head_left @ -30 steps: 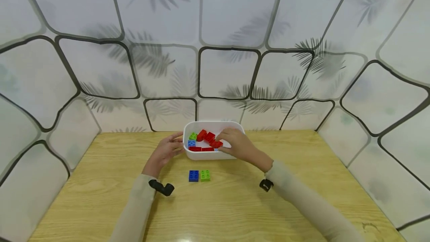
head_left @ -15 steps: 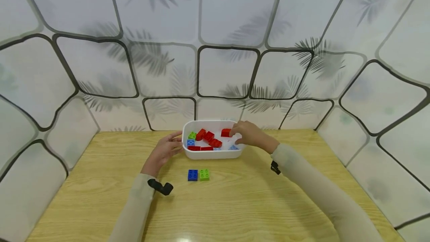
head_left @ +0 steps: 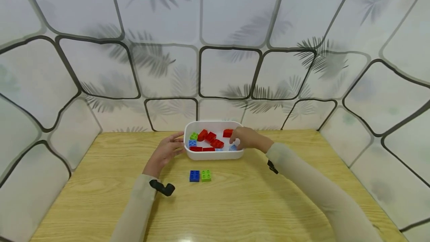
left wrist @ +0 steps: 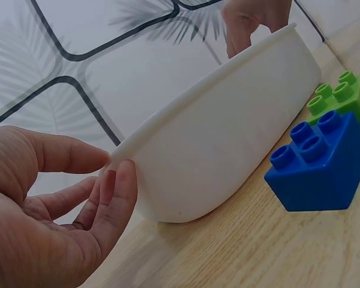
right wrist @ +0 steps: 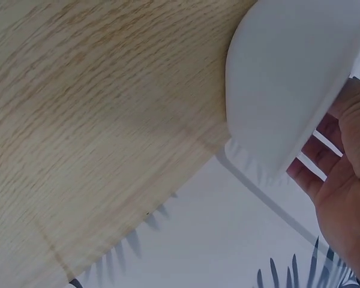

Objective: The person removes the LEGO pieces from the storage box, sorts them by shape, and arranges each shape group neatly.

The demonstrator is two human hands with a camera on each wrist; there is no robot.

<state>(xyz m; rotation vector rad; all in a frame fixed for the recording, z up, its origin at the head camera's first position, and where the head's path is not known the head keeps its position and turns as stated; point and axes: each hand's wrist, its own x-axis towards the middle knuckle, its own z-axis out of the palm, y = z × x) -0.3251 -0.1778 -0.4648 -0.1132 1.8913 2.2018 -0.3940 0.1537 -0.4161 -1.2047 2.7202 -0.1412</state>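
A white plastic bin (head_left: 215, 155) stands at the back of the table. My left hand (head_left: 166, 150) is at its left end; in the left wrist view the thumb and fingertips touch the rim and outer wall. My right hand (head_left: 246, 138) reaches over the right end, fingers bent down into the bin around a light blue toy brick (head_left: 232, 147). In the right wrist view the bin wall hides those fingertips, and I cannot tell whether they pinch the brick. A red brick (head_left: 227, 133) lies just behind them.
In front of the bin, a dark blue brick (head_left: 194, 176) and a lime green brick (head_left: 206, 175) stand side by side on the wooden table (head_left: 235, 204). Inside the bin are several red bricks (head_left: 210, 137), a green brick (head_left: 193, 136) and blue ones. A patterned wall rises behind.
My right hand has moved from the middle of the bin to its right end, then down to the light blue brick. A red brick now shows at the back right. My left hand stays put.
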